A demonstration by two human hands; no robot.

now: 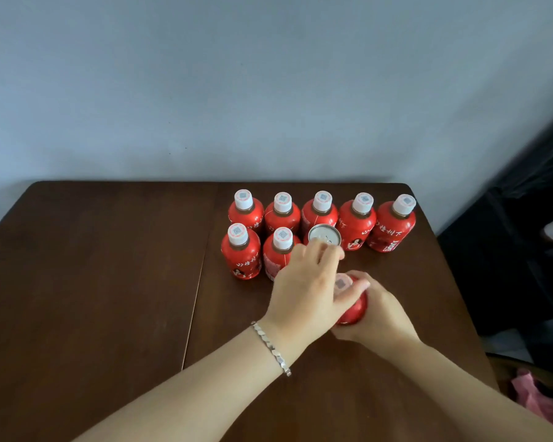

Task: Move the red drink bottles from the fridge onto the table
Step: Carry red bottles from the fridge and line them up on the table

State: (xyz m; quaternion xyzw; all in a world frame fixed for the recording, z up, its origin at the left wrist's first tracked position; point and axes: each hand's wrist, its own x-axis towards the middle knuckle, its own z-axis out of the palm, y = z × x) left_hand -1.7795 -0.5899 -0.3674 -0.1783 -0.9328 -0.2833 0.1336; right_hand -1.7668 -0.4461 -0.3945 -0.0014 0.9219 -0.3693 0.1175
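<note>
Seven red bottles [281, 215] stand upright on the dark bench [93, 282], five behind, two in front, beside one can [324, 237]. The right hand [377, 311] grips an eighth bottle [353, 306]; the left hand [304, 288] reaches over it, fingers loosely curled at the can

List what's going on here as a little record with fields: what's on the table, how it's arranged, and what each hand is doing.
surface: dark wooden table
back row: five red bottles with white caps, upright, e.g.
front row: two red bottles, then a silver-topped can
left hand: reaching to the can, fingers at its top; whether it grips is unclear
right hand: wrapped around another red bottle
wrist: silver bracelet on the left arm
fridge: not in view
</note>
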